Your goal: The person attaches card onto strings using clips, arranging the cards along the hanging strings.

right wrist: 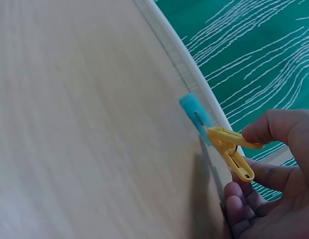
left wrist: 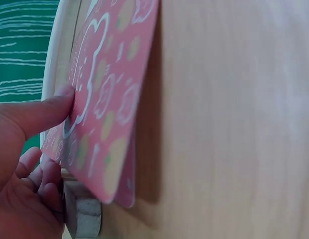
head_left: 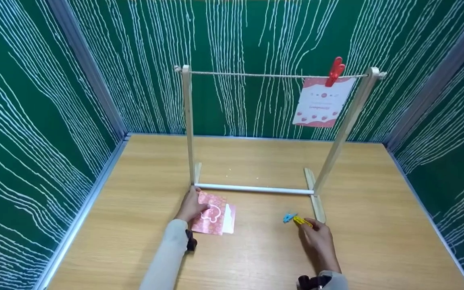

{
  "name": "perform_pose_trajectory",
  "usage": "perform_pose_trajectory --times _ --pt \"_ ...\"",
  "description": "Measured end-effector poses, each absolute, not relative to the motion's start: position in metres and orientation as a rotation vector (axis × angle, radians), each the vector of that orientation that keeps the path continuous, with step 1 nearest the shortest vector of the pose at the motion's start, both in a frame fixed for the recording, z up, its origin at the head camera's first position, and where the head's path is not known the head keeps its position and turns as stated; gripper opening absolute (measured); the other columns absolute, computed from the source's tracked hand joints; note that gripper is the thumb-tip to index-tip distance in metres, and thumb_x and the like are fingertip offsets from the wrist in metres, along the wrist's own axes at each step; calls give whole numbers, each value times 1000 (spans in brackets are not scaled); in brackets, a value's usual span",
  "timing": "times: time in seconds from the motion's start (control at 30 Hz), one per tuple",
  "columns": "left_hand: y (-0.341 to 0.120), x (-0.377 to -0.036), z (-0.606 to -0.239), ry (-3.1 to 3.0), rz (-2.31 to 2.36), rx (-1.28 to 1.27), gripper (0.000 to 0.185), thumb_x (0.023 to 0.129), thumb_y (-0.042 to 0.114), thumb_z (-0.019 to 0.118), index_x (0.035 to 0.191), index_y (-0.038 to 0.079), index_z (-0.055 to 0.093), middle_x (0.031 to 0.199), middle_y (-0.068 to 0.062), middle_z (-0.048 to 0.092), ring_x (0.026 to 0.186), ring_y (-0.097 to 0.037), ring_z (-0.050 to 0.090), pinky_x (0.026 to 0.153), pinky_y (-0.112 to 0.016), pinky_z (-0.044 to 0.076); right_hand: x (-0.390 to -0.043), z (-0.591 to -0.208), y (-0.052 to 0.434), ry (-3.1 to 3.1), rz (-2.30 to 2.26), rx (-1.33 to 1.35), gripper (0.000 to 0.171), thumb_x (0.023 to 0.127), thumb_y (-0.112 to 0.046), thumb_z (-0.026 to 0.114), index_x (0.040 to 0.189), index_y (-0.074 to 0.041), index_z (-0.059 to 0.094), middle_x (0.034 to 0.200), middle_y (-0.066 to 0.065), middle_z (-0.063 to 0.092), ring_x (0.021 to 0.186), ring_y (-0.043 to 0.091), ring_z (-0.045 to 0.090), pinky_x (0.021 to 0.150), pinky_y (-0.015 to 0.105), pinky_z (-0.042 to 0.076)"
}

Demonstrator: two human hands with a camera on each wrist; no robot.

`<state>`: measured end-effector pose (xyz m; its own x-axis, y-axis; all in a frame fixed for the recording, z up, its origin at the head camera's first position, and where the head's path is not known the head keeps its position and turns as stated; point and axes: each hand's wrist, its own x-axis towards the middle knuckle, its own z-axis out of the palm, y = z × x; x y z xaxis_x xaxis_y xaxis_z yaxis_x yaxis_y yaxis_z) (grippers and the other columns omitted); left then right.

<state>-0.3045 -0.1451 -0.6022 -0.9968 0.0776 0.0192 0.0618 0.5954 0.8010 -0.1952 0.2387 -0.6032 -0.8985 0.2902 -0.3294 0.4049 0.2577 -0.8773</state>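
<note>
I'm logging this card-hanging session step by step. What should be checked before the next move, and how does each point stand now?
1. Right hand holds a peg: ok, it pinches the yellow clothespin.
2. Blue clothespin free on the table: ok.
3. Left hand on the pink card: ok, thumb presses it.
4. Card gripped for lifting: cannot tell.
5. String has room: ok, left of the red clothespin and its hung card.
6. Wooden rack standing: ok.

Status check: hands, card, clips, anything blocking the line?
Left hand touches pink card on table. Right hand pinches yellow clip; blue clip beside it. String left of hung card unobstructed.
</note>
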Motion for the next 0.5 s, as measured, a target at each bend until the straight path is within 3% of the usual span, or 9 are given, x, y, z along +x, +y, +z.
perform_pose_trajectory --times 0.13,0.3,0.5 --pt "-143 -302 -600 2780 1459 119 46 78 -3 70 117 -3 46 88 -16 57 75 -22 51 66 -32 44 -195 -600 242 2307 -1806 684 53 93 -20 55 137 6 44 143 29 40 130 36 38 113 50 27" --pt "-140 -303 -594 2743 1563 54 31 78 -10 62 108 -9 54 79 -10 55 67 -14 48 55 -22 40 -196 -594 244 2170 -1924 709 56 91 -16 59 140 4 41 144 24 36 129 32 38 113 46 30" --pt "-136 -306 -589 2674 1645 31 22 74 -10 62 96 -9 65 78 -15 62 68 -12 53 60 -22 46 -196 -592 246 2053 -2014 755 63 84 -10 67 141 -1 41 143 18 38 122 26 46 107 37 41"
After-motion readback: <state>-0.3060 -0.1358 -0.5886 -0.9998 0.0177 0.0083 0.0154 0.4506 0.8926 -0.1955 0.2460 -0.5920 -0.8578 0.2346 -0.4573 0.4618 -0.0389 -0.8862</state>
